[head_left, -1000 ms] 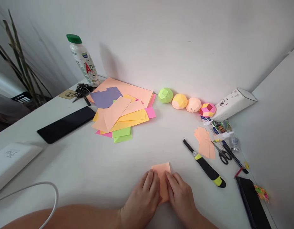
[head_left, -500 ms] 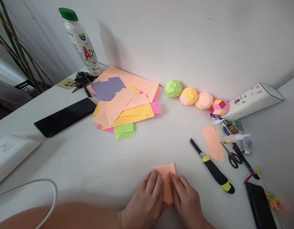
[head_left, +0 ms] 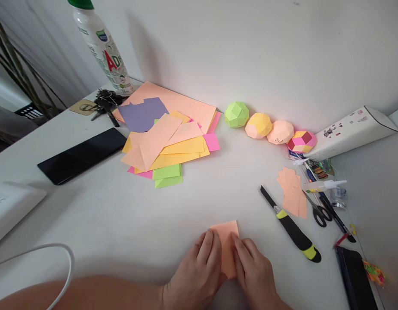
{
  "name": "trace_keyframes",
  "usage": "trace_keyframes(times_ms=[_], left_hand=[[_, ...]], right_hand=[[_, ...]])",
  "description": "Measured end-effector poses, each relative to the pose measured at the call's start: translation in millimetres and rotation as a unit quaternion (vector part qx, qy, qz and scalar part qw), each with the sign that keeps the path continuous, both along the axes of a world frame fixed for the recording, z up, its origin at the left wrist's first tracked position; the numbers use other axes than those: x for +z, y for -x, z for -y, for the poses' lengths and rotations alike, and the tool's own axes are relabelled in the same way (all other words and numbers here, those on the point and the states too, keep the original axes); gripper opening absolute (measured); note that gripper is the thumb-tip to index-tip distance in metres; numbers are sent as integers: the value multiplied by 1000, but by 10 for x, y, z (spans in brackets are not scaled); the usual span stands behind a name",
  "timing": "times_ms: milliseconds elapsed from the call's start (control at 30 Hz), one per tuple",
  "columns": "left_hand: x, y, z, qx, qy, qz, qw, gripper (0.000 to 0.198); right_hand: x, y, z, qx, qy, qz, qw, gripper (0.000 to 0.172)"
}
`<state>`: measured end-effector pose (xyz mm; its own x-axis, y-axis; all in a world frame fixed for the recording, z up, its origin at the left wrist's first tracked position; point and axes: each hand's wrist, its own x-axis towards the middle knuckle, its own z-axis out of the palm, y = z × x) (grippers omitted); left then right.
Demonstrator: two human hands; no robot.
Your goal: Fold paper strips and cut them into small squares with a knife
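On paper (head_left: 227, 241), both hands pressing flat

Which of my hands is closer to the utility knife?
Right. The right hand rests on the peach paper sheet, just left of the utility knife, apart from it. The left hand is on the paper's other side, farther away.

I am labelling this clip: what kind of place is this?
Probably a home desk used for paper craft: the left hand and right hand press an orange paper, with a paper pile, folded paper balls, a knife and scissors on the table.
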<state>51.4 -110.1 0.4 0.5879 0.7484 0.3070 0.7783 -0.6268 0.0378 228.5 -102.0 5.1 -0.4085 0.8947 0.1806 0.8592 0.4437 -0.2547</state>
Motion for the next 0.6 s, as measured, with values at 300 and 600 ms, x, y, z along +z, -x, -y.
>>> trace_keyframes(times_ms=[300,600], left_hand=[[-13,-6,10,3,6,-7,1000,40],[-28,-6,-3,-14,4,-16,1000,40]], right_hand=[[15,12,-2,-5,5,7,1000,37],[-30,30,7,-12,-26,24,999,34]])
